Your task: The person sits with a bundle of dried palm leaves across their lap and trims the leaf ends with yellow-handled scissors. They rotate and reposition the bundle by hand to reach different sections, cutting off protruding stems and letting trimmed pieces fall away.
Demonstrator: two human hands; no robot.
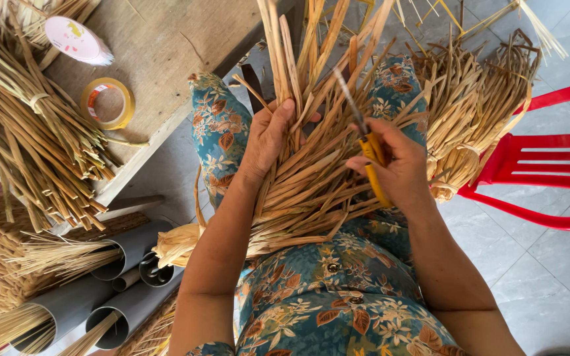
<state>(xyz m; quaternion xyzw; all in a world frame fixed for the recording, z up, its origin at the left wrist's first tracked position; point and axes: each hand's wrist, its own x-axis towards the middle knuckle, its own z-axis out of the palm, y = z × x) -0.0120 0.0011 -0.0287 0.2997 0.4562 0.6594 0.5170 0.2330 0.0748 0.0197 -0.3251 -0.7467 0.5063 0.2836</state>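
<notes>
I see my left hand (268, 138) clamped around a bundle of dried reeds (311, 178) lying across my lap, its long axis running from near left to far right, loose ends fanning away from me. My right hand (400, 168) grips yellow-handled scissors (367, 142), blades pointing far and slightly left. A red chair (542, 158) stands right.

Lap crowded by dried reed bundle (311, 178); no gap left between left hand (268, 138) and right hand (400, 168). Yellow-handled scissors (367, 142) raised amid strands. Left side blocked by wooden table (166, 53), tape roll (107, 103), grey pipes (120, 277). Right side hemmed by red chair (536, 178), second reed bundle (470, 112). Open tiled floor (549, 277) lower right.
</notes>
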